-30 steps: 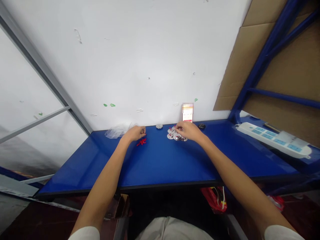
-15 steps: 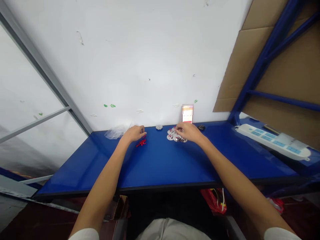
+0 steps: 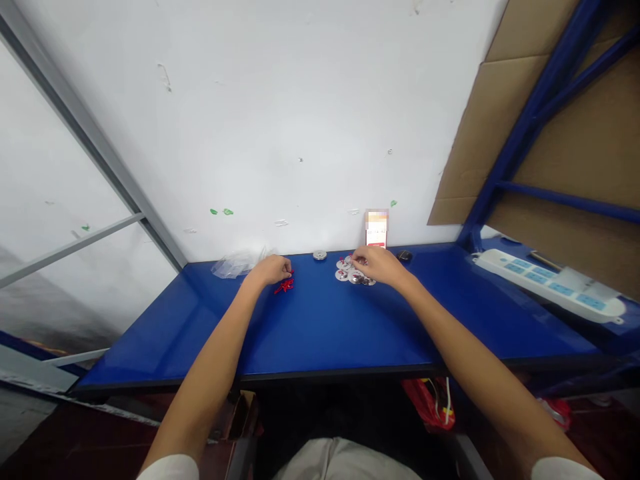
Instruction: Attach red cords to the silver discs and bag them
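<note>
My left hand (image 3: 273,269) is on the left of the blue table, its thumb and fingers pinched together. A bit of red shows at the fingertips, apparently a small red piece. Just in front of it lies a small heap of thin red pieces (image 3: 284,286). My right hand (image 3: 381,263) rests over a pile of round white and silver discs (image 3: 356,277), some bearing red marks. Its fingertips are pressed together at the pile's far side; what they hold, if anything, is hidden.
Crumpled clear plastic bags (image 3: 233,264) lie left of my left hand. A silver round disc (image 3: 320,255) sits near the wall. A lit phone (image 3: 377,228) leans on the wall, with a small black object (image 3: 404,255) beside it. A white power strip (image 3: 547,283) lies at right.
The fingers of my left hand have closed together above the red heap. My right hand stays at the discs. The whole view has shifted slightly.
</note>
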Action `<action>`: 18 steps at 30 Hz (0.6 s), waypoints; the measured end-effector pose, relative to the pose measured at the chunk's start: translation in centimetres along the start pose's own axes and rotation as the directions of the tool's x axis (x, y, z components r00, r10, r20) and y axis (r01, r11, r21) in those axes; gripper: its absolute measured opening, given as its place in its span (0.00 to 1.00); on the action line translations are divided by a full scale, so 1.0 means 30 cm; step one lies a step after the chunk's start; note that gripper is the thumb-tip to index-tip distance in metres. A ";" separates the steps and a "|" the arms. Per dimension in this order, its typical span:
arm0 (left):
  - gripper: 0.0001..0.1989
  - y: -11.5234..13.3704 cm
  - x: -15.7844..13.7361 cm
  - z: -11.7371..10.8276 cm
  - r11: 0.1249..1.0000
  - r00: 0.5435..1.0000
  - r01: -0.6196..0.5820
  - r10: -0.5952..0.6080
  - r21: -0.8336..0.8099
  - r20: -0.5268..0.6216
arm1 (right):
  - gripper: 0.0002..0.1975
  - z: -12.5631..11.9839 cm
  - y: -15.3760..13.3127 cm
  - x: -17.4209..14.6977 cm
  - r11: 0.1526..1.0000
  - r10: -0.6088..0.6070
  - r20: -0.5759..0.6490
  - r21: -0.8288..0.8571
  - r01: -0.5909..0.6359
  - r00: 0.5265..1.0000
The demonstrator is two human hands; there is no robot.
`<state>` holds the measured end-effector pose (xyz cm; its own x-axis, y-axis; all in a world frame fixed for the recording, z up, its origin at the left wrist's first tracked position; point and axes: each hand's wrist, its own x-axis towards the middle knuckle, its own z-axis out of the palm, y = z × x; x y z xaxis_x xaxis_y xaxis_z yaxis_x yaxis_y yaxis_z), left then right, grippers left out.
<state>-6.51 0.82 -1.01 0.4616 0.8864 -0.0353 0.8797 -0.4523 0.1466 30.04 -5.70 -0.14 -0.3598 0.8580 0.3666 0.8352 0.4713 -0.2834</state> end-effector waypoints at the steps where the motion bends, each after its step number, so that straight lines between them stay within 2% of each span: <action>1: 0.05 0.001 0.002 0.003 1.000 1.000 -0.004 0.004 0.002 -0.002 | 0.11 0.000 -0.001 0.000 1.000 0.000 0.001 -0.003 0.000 1.000; 7: 0.05 0.008 0.001 0.008 0.999 0.999 -0.033 0.034 0.026 -0.022 | 0.13 0.004 -0.007 0.000 1.000 -0.007 0.008 -0.024 0.007 1.000; 13: 0.04 0.011 -0.010 -0.005 0.999 0.990 -0.030 0.032 0.015 -0.140 | 0.12 0.012 -0.005 -0.001 1.000 -0.022 0.001 -0.017 0.022 1.000; 18: 0.03 0.004 -0.003 0.000 0.997 0.980 -0.068 0.071 0.022 -0.185 | 0.11 0.008 -0.010 -0.002 1.000 -0.030 0.008 0.004 0.030 1.000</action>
<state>-6.44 0.69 -1.00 0.4938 0.8550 0.1585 0.8487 -0.5136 0.1265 29.72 -5.86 -0.29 -0.3881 0.8451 0.3678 0.8224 0.4976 -0.2757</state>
